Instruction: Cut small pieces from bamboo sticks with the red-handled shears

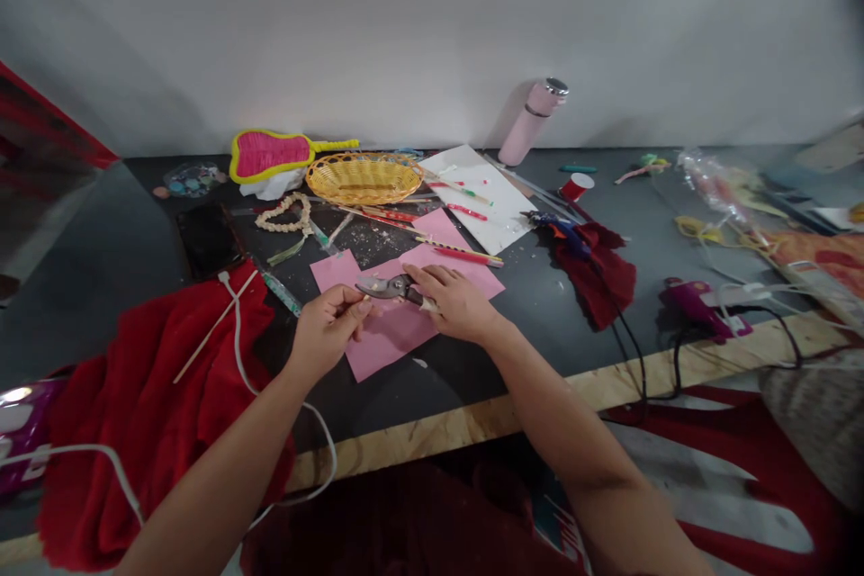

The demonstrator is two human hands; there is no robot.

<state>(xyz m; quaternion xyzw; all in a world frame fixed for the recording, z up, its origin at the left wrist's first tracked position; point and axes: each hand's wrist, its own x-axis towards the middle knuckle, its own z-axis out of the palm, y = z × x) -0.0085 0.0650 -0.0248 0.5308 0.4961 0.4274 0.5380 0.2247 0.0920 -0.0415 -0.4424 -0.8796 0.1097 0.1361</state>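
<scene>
My right hand [463, 301] is closed around the handles of a pair of pruning shears [382, 287], whose metal blades point left. The fingers of my left hand [326, 331] are pinched together close under the blade tips, on a small pale piece too small to name. Both hands are above sheets of pink paper [378, 351] on the dark table. Pencils with striped and red barrels [465, 256] lie just beyond my right hand. Behind the paper stands a yellow woven basket [364, 178], and pale crumbs are scattered in front of it.
A red cloth [168, 351] with a white cable and a thin stick covers the left side, near a dark phone [209, 238]. A pink bottle [533, 121] stands by the wall. Dark red fabric [598, 274] with a corded tool and a purple power strip [706, 306] lie to the right.
</scene>
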